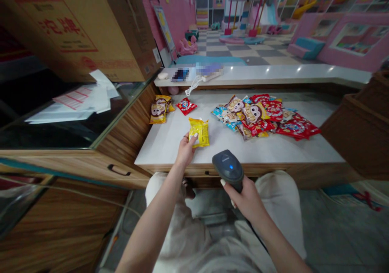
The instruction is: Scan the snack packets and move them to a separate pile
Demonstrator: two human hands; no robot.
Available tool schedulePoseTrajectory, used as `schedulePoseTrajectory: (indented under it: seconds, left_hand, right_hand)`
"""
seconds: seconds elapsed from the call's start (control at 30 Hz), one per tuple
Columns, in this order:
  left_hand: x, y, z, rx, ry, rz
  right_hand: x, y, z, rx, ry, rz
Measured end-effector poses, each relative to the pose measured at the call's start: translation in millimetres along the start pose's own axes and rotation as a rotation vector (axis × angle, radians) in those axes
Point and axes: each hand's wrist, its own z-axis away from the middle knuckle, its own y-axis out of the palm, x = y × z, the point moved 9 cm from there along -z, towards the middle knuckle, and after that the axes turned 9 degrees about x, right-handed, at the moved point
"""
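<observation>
A yellow snack packet [200,132] is pinched in my left hand [186,148], its printed back facing up, just over the white desk top. My right hand [245,196] grips the handle of a dark grey barcode scanner [226,165], which shows a lit blue light and points toward the desk. Beyond the left hand lies a small red packet [186,106]. Two or so yellow monkey-face packets [158,111] rest against the wooden side at the left. To the right is a loose heap of red, blue and yellow snack packets [253,112].
A big cardboard box [121,29] and white papers [82,102] sit on the glass-topped counter at left. Along the raised white ledge [273,74] are a phone [180,75] and a white cable [194,85]. A brown box-like shape [355,127] stands at the right.
</observation>
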Motion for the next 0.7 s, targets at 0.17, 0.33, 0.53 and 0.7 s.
schedulePoseTrajectory:
  seconds: [0.17,0.33,0.53,0.7]
  left_hand:
    - [4,-9.5,0,-0.101,-0.005,0.056]
    - [6,-9.4,1,-0.144,-0.028,0.092]
    - [6,-10.8,0,-0.17,-0.042,0.08]
    - [6,-10.3,-1,-0.141,-0.021,0.048]
  right_hand:
    - [22,12,-10,0.069,-0.004,0.0]
    - [34,16,-16,0.061,-0.026,0.007]
    - [37,21,-20,0.068,-0.021,-0.003]
    - [38,22,-18,0.078,-0.027,-0.012]
